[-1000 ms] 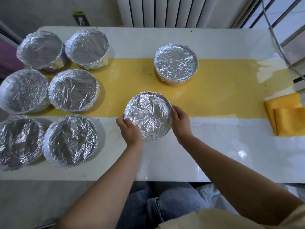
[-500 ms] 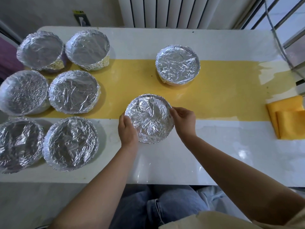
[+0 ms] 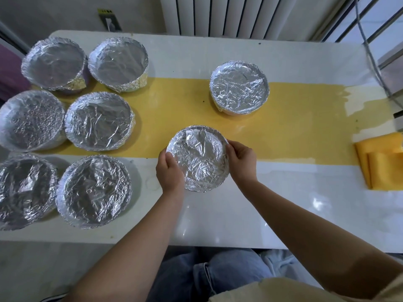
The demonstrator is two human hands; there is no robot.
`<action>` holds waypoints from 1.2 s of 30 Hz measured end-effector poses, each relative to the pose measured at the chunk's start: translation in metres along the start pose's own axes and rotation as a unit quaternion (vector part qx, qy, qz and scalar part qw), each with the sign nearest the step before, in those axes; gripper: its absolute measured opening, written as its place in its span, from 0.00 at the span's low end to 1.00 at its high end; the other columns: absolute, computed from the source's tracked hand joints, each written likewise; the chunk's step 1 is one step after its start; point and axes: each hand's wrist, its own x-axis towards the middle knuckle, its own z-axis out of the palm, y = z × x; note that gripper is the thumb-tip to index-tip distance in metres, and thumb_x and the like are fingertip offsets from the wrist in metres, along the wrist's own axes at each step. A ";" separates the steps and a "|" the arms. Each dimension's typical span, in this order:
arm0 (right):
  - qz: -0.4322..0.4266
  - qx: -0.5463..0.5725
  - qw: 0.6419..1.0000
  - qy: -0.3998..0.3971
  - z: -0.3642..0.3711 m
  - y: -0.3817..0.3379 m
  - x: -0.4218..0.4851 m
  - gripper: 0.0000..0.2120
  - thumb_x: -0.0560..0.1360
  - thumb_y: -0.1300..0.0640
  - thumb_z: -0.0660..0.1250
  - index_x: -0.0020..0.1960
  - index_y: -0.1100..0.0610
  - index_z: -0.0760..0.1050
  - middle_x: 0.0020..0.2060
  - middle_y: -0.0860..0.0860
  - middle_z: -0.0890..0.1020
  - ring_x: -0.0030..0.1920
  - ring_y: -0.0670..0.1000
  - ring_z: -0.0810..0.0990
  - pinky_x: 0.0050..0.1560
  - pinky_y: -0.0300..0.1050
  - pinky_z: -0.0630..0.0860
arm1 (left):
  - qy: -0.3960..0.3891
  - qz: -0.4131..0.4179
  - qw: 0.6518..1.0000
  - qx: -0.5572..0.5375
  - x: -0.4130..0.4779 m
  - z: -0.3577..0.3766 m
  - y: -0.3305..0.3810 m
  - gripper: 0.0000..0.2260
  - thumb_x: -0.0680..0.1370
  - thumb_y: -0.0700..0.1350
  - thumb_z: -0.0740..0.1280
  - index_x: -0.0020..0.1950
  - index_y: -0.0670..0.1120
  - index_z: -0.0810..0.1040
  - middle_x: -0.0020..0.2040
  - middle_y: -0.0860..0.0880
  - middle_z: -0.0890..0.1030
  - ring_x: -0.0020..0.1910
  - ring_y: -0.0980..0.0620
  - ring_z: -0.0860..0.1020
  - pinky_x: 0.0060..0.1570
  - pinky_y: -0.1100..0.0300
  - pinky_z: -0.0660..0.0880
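A glossy white table (image 3: 283,203) with a yellow band carries the round dish wrapped in crinkled silver foil (image 3: 201,158) near its front edge, squarely between the hands. The left hand (image 3: 170,171) and right hand (image 3: 241,162) curl round opposite rims, both equally near.

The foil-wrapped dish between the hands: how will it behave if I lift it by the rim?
Probably stiff underneath: the foil-wrapped dish shows a round rim where the left hand and right hand grip it. Its creased wrap likely dents and may slip when gripped. It looks shallow, so unlikely to tip.
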 end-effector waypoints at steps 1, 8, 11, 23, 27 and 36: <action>0.004 -0.001 1.000 0.002 0.002 -0.001 0.000 0.11 0.80 0.61 0.61 0.45 0.61 0.81 0.35 0.59 0.82 0.35 0.45 0.71 0.36 0.42 0.69 | -0.001 -0.001 1.000 -0.003 0.003 -0.001 -0.001 0.14 0.82 0.48 0.52 0.53 0.42 0.74 0.44 0.41 0.77 0.41 0.40 0.76 0.45 0.44 0.75; 0.013 0.039 0.998 -0.057 0.029 -0.027 0.019 0.12 0.80 0.56 0.61 0.52 0.55 0.83 0.39 0.52 0.84 0.39 0.49 0.78 0.42 0.47 0.76 | 0.019 -0.042 0.995 -0.085 0.025 -0.014 0.016 0.17 0.85 0.46 0.52 0.73 0.47 0.68 0.66 0.41 0.76 0.63 0.34 0.76 0.46 0.46 0.76; 0.037 0.033 0.995 -0.087 0.035 -0.031 0.028 0.12 0.79 0.59 0.61 0.49 0.58 0.83 0.36 0.51 0.83 0.37 0.46 0.76 0.41 0.45 0.74 | 0.031 -0.059 0.994 -0.092 0.028 -0.020 0.015 0.18 0.85 0.46 0.51 0.74 0.47 0.67 0.65 0.43 0.76 0.63 0.35 0.76 0.47 0.46 0.77; 0.175 0.127 0.976 0.028 -0.006 -0.023 0.074 0.11 0.80 0.56 0.61 0.57 0.63 0.74 0.44 0.54 0.79 0.46 0.53 0.80 0.43 0.45 0.78 | 0.027 0.292 0.945 0.146 0.034 -0.003 0.067 0.18 0.76 0.33 0.59 0.65 0.41 0.75 0.65 0.44 0.75 0.65 0.46 0.72 0.61 0.55 0.70; 0.192 0.174 0.957 0.131 -0.025 -0.037 0.100 0.18 0.80 0.56 0.62 0.66 0.62 0.65 0.52 0.54 0.75 0.48 0.51 0.77 0.49 0.49 0.80 | -0.124 0.253 0.949 0.141 0.060 0.032 0.108 0.16 0.79 0.34 0.57 0.64 0.42 0.75 0.63 0.47 0.79 0.63 0.49 0.76 0.61 0.59 0.70; 0.201 0.230 0.948 0.094 -0.032 -0.056 0.141 0.22 0.82 0.56 0.56 0.75 0.45 0.58 0.68 0.51 0.70 0.53 0.51 0.79 0.44 0.52 0.82 | -0.331 -0.068 0.940 0.040 0.100 0.101 0.163 0.21 0.82 0.46 0.59 0.76 0.49 0.64 0.73 0.47 0.69 0.69 0.46 0.70 0.65 0.45 0.71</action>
